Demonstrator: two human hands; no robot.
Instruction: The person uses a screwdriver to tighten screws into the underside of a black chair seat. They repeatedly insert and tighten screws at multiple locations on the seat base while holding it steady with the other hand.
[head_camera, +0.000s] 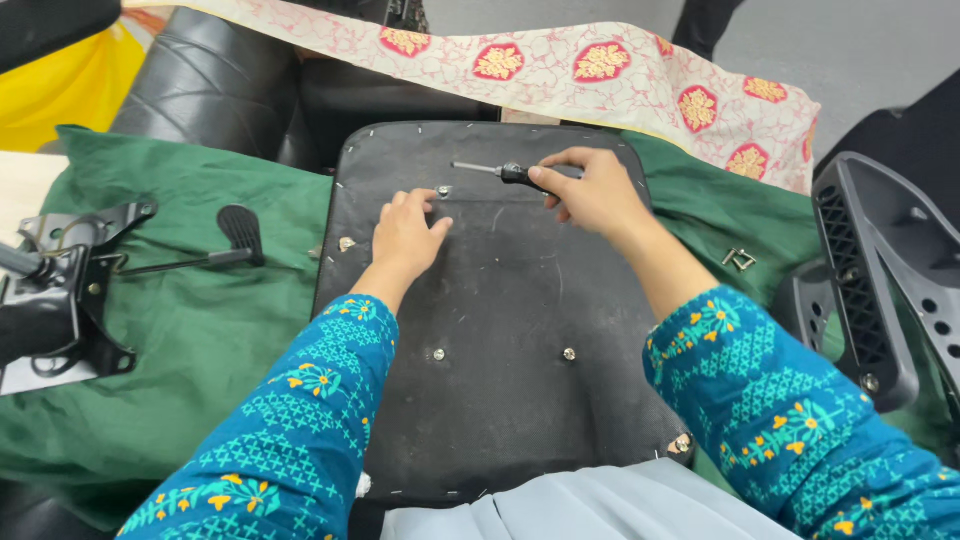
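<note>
A black chair seat base (500, 300) lies upside down on a green cloth (200, 320) in front of me. My right hand (590, 190) grips a screwdriver (495, 172) by its black handle, the metal shaft pointing left toward a bolt (443, 190) near the seat's far edge. My left hand (408, 235) rests flat on the seat just below that bolt, fingers apart, holding nothing. Two more bolts (438, 354) sit lower on the seat.
A black chair tilt mechanism with a paddle lever (70, 290) lies at the left on the cloth. A black plastic chair part (880, 290) stands at the right. Small metal hardware (740, 259) lies on the cloth. A patterned cream fabric (600, 70) drapes behind.
</note>
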